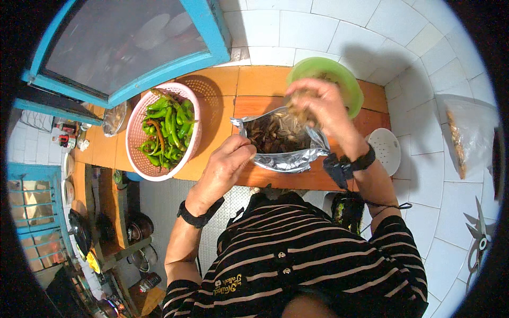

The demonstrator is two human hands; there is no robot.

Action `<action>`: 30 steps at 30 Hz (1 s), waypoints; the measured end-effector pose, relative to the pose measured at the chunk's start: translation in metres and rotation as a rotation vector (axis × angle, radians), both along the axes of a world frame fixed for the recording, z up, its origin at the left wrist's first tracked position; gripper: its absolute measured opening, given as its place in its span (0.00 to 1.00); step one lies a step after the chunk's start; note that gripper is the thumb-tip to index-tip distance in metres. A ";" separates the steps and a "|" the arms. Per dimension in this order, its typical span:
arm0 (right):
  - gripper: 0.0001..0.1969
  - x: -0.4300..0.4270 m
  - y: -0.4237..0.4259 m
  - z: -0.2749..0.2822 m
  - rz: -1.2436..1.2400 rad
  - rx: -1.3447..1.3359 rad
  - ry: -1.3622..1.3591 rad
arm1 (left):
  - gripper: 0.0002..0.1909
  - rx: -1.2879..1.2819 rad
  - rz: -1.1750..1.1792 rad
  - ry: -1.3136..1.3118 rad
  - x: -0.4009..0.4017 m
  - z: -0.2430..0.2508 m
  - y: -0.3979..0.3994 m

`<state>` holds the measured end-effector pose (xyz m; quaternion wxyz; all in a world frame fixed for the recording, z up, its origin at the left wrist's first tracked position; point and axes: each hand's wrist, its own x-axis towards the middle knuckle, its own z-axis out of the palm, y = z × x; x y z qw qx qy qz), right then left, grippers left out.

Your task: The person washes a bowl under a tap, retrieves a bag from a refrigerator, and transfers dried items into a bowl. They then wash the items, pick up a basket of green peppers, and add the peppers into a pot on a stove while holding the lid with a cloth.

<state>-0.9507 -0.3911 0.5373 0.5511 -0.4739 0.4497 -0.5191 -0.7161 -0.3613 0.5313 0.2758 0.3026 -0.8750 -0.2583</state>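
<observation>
A silver foil bag (292,162) lies on the counter before me with its mouth spread wide. Inside it are dark brown dried pieces (264,139) that I cannot identify. My left hand (226,161) pinches the bag's left edge between thumb and fingers. Over the bag's right side, my right hand (328,103) grips a loose clump of lighter brown dried pieces (303,105), blurred by motion. Beyond that hand stands a light green plastic bowl (354,89) with some brown bits in it, partly hidden by the hand.
A pink plastic basket (133,149) of green chilli peppers (171,123) stands on the tiled counter (216,135) to the left. A blue-framed window (216,35) juts over the back. A white perforated item (385,151), a plastic bag (475,135) and scissors (480,238) are along the right wall.
</observation>
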 end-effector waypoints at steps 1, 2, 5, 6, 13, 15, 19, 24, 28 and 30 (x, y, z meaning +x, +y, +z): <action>0.07 -0.009 -0.004 0.014 -0.027 0.129 -0.062 | 0.10 0.002 0.006 -0.007 0.001 0.000 0.001; 0.07 -0.018 -0.010 0.018 -0.076 0.087 -0.082 | 0.09 0.004 0.014 -0.014 0.003 0.000 0.002; 0.07 -0.047 -0.037 0.012 -0.260 -0.265 -0.010 | 0.06 0.001 0.015 -0.005 0.005 -0.001 0.004; 0.08 -0.058 -0.042 0.007 -0.279 -0.248 -0.038 | 0.06 0.017 0.018 -0.012 0.003 0.000 0.004; 0.19 -0.119 -0.060 -0.132 -0.185 -0.177 1.409 | 0.07 0.014 0.032 -0.021 0.000 0.007 0.004; 0.19 -0.131 -0.058 -0.141 -0.067 0.006 1.319 | 0.07 0.017 0.016 -0.017 0.002 0.006 0.003; 0.23 -0.078 -0.022 -0.045 0.101 -0.021 0.591 | 0.08 0.006 0.035 -0.007 0.006 0.004 0.002; 0.43 0.004 0.013 0.024 0.458 -0.072 1.093 | 0.05 -0.046 -0.001 0.044 0.004 0.000 -0.010; 0.22 -0.007 0.010 -0.016 0.407 -0.218 0.993 | 0.08 -0.011 -0.024 0.016 -0.003 -0.005 -0.022; 0.09 -0.006 0.017 -0.020 0.437 -0.361 0.919 | 0.10 -0.036 0.005 0.064 0.000 -0.002 -0.032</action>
